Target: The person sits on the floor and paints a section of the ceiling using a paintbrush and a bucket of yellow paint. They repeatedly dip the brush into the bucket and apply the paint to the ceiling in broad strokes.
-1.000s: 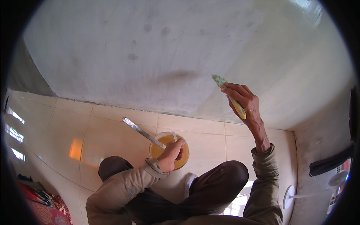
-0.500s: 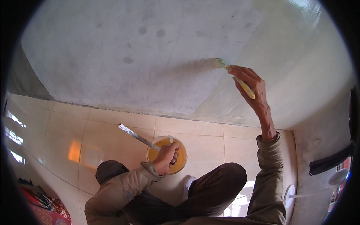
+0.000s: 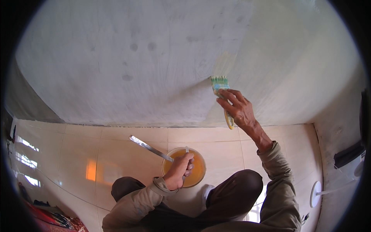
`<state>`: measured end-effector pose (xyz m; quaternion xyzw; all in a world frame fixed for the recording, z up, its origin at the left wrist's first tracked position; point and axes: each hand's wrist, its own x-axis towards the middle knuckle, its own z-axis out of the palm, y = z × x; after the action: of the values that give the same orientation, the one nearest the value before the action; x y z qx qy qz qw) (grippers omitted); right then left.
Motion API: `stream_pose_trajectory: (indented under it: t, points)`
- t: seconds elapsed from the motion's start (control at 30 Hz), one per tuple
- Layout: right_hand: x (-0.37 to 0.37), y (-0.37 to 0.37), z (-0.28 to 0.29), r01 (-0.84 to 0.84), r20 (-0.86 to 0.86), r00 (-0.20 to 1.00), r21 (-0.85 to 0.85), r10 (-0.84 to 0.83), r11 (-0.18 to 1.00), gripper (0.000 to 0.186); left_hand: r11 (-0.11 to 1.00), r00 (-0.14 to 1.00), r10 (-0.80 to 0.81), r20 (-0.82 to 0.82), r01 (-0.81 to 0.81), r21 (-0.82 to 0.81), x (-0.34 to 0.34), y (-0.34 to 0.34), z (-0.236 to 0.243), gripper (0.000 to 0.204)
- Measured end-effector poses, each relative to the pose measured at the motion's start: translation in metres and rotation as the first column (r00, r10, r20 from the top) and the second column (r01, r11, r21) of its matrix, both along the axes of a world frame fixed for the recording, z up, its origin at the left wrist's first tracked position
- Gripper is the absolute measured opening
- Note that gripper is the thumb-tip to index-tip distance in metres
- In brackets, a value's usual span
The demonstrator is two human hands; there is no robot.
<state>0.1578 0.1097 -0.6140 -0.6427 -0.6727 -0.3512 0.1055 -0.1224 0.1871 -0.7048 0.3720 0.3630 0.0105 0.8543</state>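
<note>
My right hand (image 3: 239,110) grips a paintbrush (image 3: 220,86) with a yellow handle and green, paint-coated bristles. The bristle tips meet the grey wall (image 3: 166,89), or come very near it. Just above the brush is a pale yellowish paint stroke (image 3: 225,62). Low down, my left hand (image 3: 180,170) is closed over a round bucket (image 3: 203,170) of yellow-orange paint. A light strip, seemingly the bucket's handle (image 3: 187,149), runs into the fist and shows again below it. A long flat metal strip (image 3: 150,148) leans out over the rim to the left; its lower end is hidden.
My bent knees (image 3: 241,187) flank the bucket on the tiled floor (image 3: 131,162). At the right stand a side wall and a white round-based stand (image 3: 315,194). Patterned red cloth (image 3: 58,218) lies at the lower left. The painted wall meets the floor just beyond the bucket.
My right hand has moved down and left with the paintbrush, whose bristles now point up. A yellowish stroke shows on the wall above it. The left hand remains at the bucket; the view has shifted.
</note>
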Motion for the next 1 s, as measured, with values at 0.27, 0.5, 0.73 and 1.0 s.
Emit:
stream_pose_trajectory:
  t: [0.27, 0.5, 0.73, 1.0]
  points:
    - [-0.009, 0.013, 0.076, -0.019, -0.103, 0.994, 0.063, 0.026, 0.998, 0.03, 0.993, 0.993, -0.114, 0.036, 0.113, 0.014, -0.011, 0.006, -0.005, 0.023]
    - [-0.035, 0.008, 0.174, 0.01, 0.037, 0.999, 0.285, -0.022, 0.958, 0.036, 0.974, 0.975, -0.219, 0.047, 0.216, 0.067, -0.027, 0.007, 0.002, 0.023]
    - [-0.022, 0.013, 0.094, 0.029, 0.182, 0.981, 0.206, -0.068, 0.978, 0.038, 0.975, 0.975, -0.209, 0.07, 0.203, 0.088, -0.032, 0.008, -0.001, 0.023]
    - [-0.053, 0.004, 0.129, -0.034, -0.018, 0.999, 0.172, 0.038, 0.984, 0.031, 0.969, 0.977, -0.214, 0.021, 0.209, 0.135, -0.042, 0.008, 0.006, 0.023]
